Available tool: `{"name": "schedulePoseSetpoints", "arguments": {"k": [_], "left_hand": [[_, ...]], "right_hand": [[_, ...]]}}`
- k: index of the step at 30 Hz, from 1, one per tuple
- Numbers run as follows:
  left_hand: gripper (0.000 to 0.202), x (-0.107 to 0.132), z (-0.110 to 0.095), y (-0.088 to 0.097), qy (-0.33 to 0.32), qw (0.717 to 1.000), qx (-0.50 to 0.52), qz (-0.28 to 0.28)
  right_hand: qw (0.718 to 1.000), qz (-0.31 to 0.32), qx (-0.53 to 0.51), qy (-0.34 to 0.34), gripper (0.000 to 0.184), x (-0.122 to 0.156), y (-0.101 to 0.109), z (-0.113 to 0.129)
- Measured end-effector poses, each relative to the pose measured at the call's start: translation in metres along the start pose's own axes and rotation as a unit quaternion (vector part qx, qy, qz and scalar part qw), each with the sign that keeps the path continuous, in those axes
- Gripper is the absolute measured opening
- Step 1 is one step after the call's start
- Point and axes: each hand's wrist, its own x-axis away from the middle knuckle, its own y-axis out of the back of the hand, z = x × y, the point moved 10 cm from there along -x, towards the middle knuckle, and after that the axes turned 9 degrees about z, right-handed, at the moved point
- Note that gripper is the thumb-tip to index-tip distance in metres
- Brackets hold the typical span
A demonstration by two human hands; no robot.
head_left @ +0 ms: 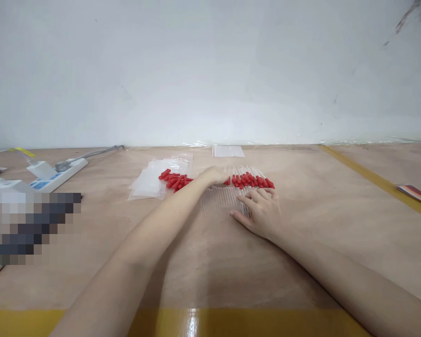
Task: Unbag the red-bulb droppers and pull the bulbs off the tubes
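Thin clear tubes [217, 199] lie side by side in a row on the table, with more clear tubes [243, 171] behind them. Across their middle runs a line of small red rubber bulbs [247, 179]. My left hand [215, 175] reaches over the left part of this row, its fingertips beside a red bulb. Most of its fingers are hidden or blurred, so its grip does not show. My right hand [264, 210] rests low over the right end of the near tubes, fingers spread and thumb out. A loose pile of red bulbs [175, 180] sits left of my left hand.
Clear plastic bags [147, 180] are stacked under the pile's left side. Another small bag [228, 151] lies by the wall. At left are a white power strip [61, 175] with plugs and a pixelated patch. A striped printed item [416, 195] lies at the right edge.
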Motion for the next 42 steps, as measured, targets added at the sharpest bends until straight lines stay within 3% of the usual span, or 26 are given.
{"name": "schedulePoseSetpoints", "arguments": {"k": [4, 6, 7, 9, 12, 16, 19, 25, 30, 38, 42], "left_hand": [[0.016, 0.026, 0.014, 0.028, 0.017, 0.997, -0.028, -0.063], [0.011, 0.051, 0.017, 0.041, -0.013, 0.991, -0.049, -0.122], [0.009, 0.069, 0.013, 0.048, -0.061, 0.98, -0.072, -0.173], [0.007, 0.103, 0.007, 0.043, -0.162, 0.958, -0.1, -0.214], [0.009, 0.146, 0.008, 0.021, -0.26, 0.927, -0.121, -0.242], [0.013, 0.179, 0.006, -0.001, -0.336, 0.891, -0.124, -0.278], [0.016, 0.186, 0.003, -0.005, -0.355, 0.882, -0.108, -0.291], [0.03, 0.185, -0.011, -0.009, -0.369, 0.87, -0.135, -0.298], [0.01, 0.184, -0.019, -0.019, -0.378, 0.861, -0.187, -0.285], [0.015, 0.183, -0.022, -0.022, -0.356, 0.869, -0.241, -0.245], [0.017, 0.179, -0.021, -0.024, -0.355, 0.872, -0.245, -0.232]], "right_hand": [[0.999, -0.042, -0.006, -0.028, 0.037, 0.002, 0.006, -0.007], [0.995, -0.082, -0.008, -0.053, 0.04, 0.003, 0.013, -0.012], [0.993, -0.102, -0.009, -0.062, 0.044, 0.004, 0.017, -0.014], [0.99, -0.128, -0.011, -0.058, 0.051, 0.005, 0.024, -0.011], [0.992, -0.127, -0.013, 0.004, 0.053, 0.003, 0.029, 0.007], [0.99, -0.095, -0.016, 0.107, 0.03, 0.003, 0.028, 0.037], [0.986, -0.085, -0.025, 0.139, 0.017, 0.003, 0.029, 0.049], [0.985, -0.077, -0.061, 0.142, 0.015, 0.001, 0.03, 0.054], [0.983, -0.084, -0.058, 0.152, 0.016, 0.004, 0.028, 0.058], [0.959, -0.161, 0.045, 0.229, 0.007, 0.018, 0.039, 0.07], [0.946, -0.199, 0.08, 0.243, 0.012, 0.026, 0.039, 0.067]]}}
